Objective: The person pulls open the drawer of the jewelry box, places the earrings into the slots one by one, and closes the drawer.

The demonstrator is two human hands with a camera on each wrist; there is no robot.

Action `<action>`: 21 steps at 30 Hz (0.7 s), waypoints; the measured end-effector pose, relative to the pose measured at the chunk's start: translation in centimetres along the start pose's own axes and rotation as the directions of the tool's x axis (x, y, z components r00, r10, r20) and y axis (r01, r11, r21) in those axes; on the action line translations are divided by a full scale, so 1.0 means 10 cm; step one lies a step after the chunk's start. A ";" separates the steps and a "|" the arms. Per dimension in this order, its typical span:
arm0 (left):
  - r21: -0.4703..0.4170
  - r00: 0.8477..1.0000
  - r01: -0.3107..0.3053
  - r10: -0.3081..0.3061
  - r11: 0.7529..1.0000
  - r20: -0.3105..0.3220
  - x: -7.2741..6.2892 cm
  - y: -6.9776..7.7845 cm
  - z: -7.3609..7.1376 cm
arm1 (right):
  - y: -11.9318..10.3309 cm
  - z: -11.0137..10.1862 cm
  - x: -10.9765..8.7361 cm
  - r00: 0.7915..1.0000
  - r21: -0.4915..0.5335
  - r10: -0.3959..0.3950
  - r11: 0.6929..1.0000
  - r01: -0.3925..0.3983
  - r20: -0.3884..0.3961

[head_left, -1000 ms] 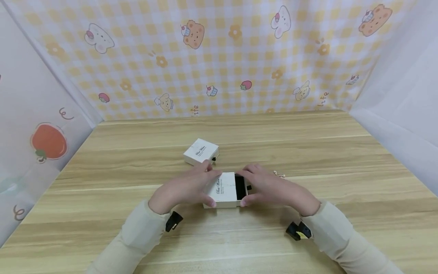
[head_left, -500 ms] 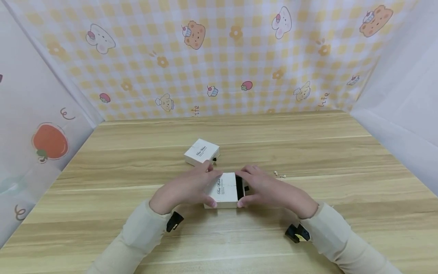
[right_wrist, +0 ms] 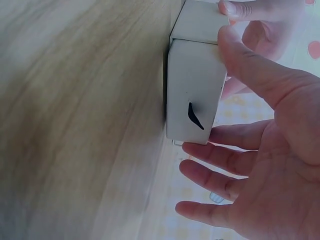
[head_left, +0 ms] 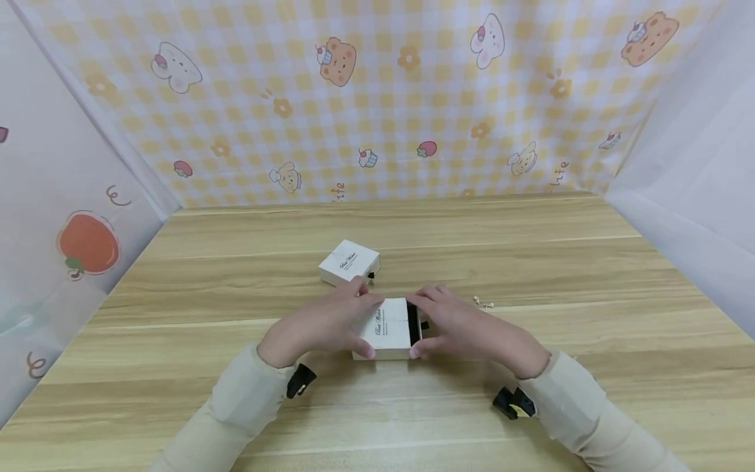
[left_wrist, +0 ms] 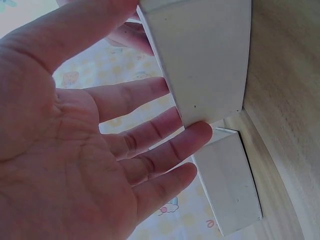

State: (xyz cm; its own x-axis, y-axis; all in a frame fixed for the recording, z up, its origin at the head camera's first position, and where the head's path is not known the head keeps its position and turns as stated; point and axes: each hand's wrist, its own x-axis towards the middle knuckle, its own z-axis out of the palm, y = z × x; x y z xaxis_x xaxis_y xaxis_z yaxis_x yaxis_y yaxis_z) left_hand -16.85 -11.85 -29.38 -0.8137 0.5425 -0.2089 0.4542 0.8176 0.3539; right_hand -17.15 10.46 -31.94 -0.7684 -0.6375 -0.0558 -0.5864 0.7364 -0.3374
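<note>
A white drawer-style gift box with black lettering lies on the table before me. Its drawer sticks out a little on the right, showing a strip of black lining and a black pull tab. My left hand holds the outer sleeve from the left, thumb on the near side and fingers on the far side. From the right, my right hand pinches the drawer between thumb and index finger. The other right-hand fingers stretch out loosely, as the right wrist view shows.
A second, similar white box sits just behind my left hand. Small shiny pieces like stud earrings lie beyond my right hand. A patterned curtain hangs along the back of the wooden table.
The drawer has slid left into the sleeve, narrowing the black strip, and my right hand has shifted left with it. Over the last half second the hands hold nearly still.
</note>
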 end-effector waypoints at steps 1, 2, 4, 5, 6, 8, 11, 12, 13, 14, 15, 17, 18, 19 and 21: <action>0.000 1.000 0.001 -0.001 1.000 0.000 0.00 0.00 0.00 | 0.00 0.00 0.00 1.000 -0.006 -0.001 1.000 0.001 0.000; -0.001 1.000 0.001 -0.001 1.000 0.000 0.00 0.00 0.00 | 0.00 0.00 0.00 1.000 -0.009 -0.003 1.000 0.003 0.000; -0.006 1.000 0.003 -0.003 1.000 0.001 0.00 0.00 -0.01 | 0.01 -0.01 0.00 1.000 -0.007 -0.004 1.000 0.004 0.002; -0.010 1.000 0.004 -0.004 1.000 0.002 0.00 0.00 -0.01 | 0.01 -0.02 0.00 1.000 -0.004 -0.003 1.000 0.003 0.002; -0.014 1.000 0.005 -0.005 1.000 0.002 0.00 0.00 -0.01 | 0.02 -0.02 0.00 1.000 0.002 0.000 1.000 0.000 0.005; -0.016 1.000 0.007 -0.007 1.000 0.004 0.00 -0.01 -0.01 | 0.03 -0.04 -0.01 1.000 0.016 0.012 1.000 -0.012 0.013; -0.016 1.000 0.009 -0.009 1.000 0.005 0.00 -0.01 0.00 | 0.05 -0.08 -0.03 1.000 0.022 0.023 0.999 -0.024 0.021; -0.014 1.000 0.009 -0.009 1.000 0.006 0.00 -0.02 0.00 | 0.05 -0.09 -0.03 0.999 0.023 0.025 0.999 -0.026 0.023; -0.013 1.000 0.009 -0.009 1.000 0.007 0.00 -0.02 0.00 | 0.06 -0.11 -0.04 0.999 0.024 0.028 0.999 -0.029 0.026; -0.012 1.000 0.008 -0.007 1.000 0.007 0.00 -0.02 0.01 | 0.06 -0.12 -0.05 0.999 0.017 0.024 1.000 -0.024 0.024; -0.012 1.000 0.006 -0.006 1.000 0.006 0.00 -0.02 0.01 | 0.07 -0.14 -0.05 1.000 0.008 0.018 1.000 -0.018 0.021; -0.011 1.000 0.003 -0.003 1.000 0.006 0.01 -0.02 0.01 | 0.09 -0.16 -0.06 1.000 -0.026 -0.008 1.000 0.008 0.012; -0.010 1.000 0.001 -0.001 1.000 0.006 0.01 -0.03 0.01 | 0.09 -0.16 -0.06 1.000 -0.043 -0.020 0.999 0.020 0.007; -0.010 1.000 0.002 -0.001 1.000 0.005 0.01 -0.03 0.01 | 0.10 -0.17 -0.06 0.999 -0.059 -0.033 0.998 0.033 0.000; -0.015 1.000 0.004 -0.004 1.000 0.005 0.00 -0.03 0.01 | 0.11 -0.17 -0.06 0.998 -0.087 -0.061 0.994 0.059 -0.014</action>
State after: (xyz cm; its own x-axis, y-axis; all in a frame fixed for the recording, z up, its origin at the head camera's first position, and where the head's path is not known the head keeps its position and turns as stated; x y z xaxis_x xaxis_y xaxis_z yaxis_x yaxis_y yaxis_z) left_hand -16.95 -12.04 -29.58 -0.8136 0.5403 -0.2147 0.4456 0.8167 0.3666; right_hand -17.76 12.08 -30.68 -0.7348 -0.6779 -0.0222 -0.6510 0.7141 -0.2574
